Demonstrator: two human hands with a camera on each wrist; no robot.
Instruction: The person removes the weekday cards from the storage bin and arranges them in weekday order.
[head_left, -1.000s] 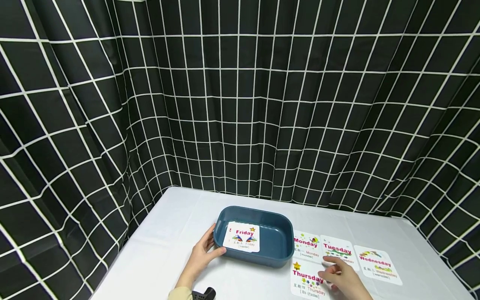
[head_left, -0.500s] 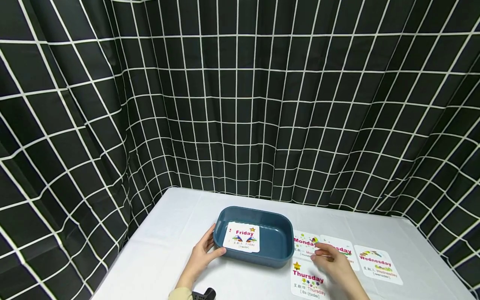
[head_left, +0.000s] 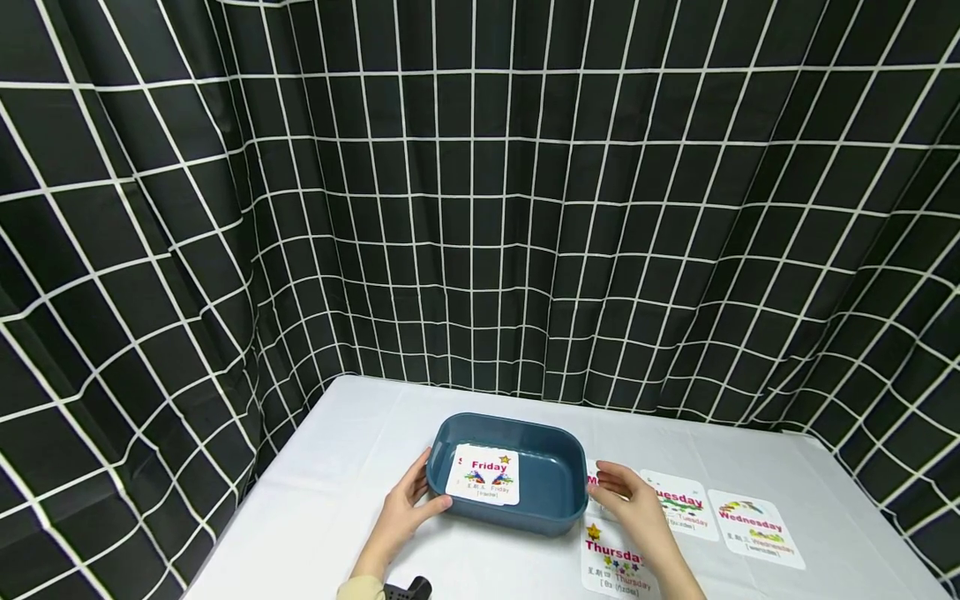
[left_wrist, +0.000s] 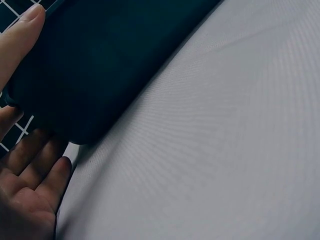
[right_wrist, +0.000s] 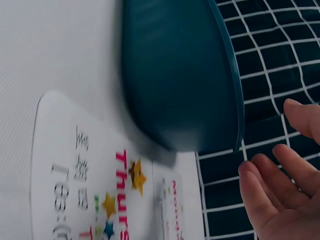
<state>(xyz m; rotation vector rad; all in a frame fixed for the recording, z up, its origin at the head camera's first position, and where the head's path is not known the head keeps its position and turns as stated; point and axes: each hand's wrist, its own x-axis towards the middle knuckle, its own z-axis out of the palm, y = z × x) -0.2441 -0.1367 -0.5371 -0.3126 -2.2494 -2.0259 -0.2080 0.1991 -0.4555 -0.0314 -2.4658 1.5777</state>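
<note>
A dark blue tray point(head_left: 551, 472) stands on the white table, with a Friday card point(head_left: 486, 475) lying over at least one other card at its left end. My left hand point(head_left: 401, 517) grips the left end, thumb at the front rim and fingers round the side; the left wrist view shows the thumb point(left_wrist: 25, 35) against the wall. My right hand point(head_left: 633, 504) is beside the right end, holding nothing, its fingers loosely bent. In the right wrist view its fingertips point(right_wrist: 248, 167) are apart from the rim. Beneath it lie a Monday card point(right_wrist: 172, 200), partly hidden, and a Thursday card point(head_left: 611, 567).
To the right lie a Tuesday card point(head_left: 682, 504) and a Wednesday card point(head_left: 756, 529). A black device point(head_left: 408, 588) shows by the left sleeve point(head_left: 360, 587). Black curtains point(head_left: 517, 208) with a white grid hang behind and on both sides of the table point(head_left: 337, 467).
My right hand has moved left from over the Tuesday and Thursday cards to the tray's right end, now covering much of the Monday card. The left hand and the tray stay put.
</note>
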